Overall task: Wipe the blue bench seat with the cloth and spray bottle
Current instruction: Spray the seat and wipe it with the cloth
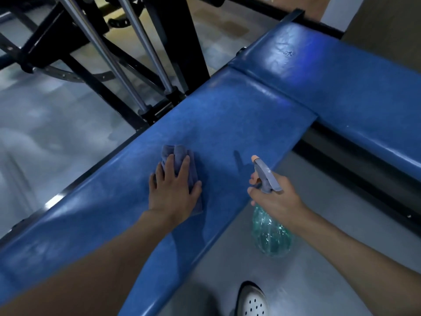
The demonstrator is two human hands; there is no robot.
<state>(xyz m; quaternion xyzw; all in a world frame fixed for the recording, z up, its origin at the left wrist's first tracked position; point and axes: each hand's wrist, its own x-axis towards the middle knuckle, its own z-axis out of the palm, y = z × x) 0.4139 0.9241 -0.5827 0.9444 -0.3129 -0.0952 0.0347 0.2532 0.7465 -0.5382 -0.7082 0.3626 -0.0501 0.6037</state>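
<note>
The blue bench seat (pixel 227 115) runs diagonally across the view, from lower left to upper right. A folded blue-grey cloth (pixel 176 153) lies on its middle. My left hand (pixel 174 190) presses flat on the cloth with fingers spread and straight. My right hand (pixel 273 195) grips the neck of a spray bottle (pixel 271 233) with a clear green body and a grey trigger head. The bottle hangs just off the seat's near edge, its nozzle pointing toward the seat.
A second blue pad (pixel 341 87) joins the seat at the upper right. A black machine frame with chrome rods (pixel 127 65) stands behind the seat. Grey floor (pixel 319 281) lies below, with a white perforated shoe (pixel 252 302) at the bottom edge.
</note>
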